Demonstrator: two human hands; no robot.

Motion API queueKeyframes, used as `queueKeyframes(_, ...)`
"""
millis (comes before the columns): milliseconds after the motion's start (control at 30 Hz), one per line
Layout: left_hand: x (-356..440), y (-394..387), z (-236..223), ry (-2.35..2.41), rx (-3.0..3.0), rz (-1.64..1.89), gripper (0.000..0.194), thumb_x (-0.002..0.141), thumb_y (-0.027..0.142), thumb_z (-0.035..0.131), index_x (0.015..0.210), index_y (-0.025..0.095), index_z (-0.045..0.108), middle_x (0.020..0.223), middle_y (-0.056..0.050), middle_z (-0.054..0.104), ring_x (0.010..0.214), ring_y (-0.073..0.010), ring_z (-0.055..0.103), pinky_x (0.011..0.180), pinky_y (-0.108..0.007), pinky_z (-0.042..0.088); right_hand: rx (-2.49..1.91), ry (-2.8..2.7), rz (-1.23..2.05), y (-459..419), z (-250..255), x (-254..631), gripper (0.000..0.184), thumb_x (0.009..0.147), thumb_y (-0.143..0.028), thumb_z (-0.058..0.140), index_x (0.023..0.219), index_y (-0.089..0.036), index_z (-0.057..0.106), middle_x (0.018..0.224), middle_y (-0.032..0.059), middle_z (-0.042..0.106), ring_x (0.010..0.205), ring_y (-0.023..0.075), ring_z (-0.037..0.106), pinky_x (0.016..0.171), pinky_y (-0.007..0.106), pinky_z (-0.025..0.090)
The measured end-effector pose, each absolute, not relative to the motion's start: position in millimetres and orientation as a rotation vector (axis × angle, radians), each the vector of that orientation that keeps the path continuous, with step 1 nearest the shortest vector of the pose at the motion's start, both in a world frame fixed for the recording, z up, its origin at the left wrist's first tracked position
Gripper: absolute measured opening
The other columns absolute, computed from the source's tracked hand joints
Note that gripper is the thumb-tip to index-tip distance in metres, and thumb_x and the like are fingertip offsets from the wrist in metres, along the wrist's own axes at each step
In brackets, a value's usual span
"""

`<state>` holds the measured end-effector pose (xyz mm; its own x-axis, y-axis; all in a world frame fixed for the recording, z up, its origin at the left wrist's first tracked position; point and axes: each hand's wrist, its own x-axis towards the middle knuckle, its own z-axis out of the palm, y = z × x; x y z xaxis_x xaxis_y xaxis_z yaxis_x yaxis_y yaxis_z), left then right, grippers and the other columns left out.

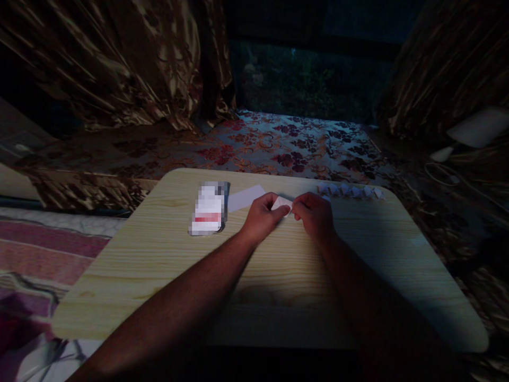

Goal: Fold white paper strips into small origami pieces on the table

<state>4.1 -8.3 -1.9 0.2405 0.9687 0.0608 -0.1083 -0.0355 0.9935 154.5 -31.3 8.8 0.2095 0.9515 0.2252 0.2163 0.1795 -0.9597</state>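
Between both hands, over the middle of the table, is a small piece of folded white paper (281, 203). My left hand (263, 215) pinches it, with the thumb lying on top. My right hand (316, 215) has its fingers pressed together at the paper's right edge. Just beyond the left hand lies a flat pale paper strip (244, 198), partly covered by that hand. A row of several small folded paper pieces (350, 191) stretches along the table's far right edge, with another partly hidden behind the right hand.
A phone (209, 208) with a blurred lit screen lies left of the paper strip. The wooden table (159, 260) has rounded corners. Behind it is a ledge with a flowered cloth (294, 143), between brown curtains (159, 58). A white lamp (479, 127) and cable lie at right.
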Motion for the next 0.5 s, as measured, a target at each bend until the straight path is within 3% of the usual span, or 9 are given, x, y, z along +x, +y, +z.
queueKeyframes(500, 4.9, -5.1, -5.0, 0.823, 1.098, 1.093, 0.024, 0.063, 0.027, 0.081, 0.073, 0.015, 0.063, 0.067, 0.000, 0.065, 0.058, -0.0113, 0.054, 0.059, -0.026, 0.039, -1.260, -1.267, 0.812, -32.0, 10.9, 153.9, 0.007, 0.071, -0.022, 0.063, 0.066, -0.018, 0.065, 0.051, -0.0038, 0.058, 0.047, 0.0105, 0.051, 0.049, 0.023, 0.039)
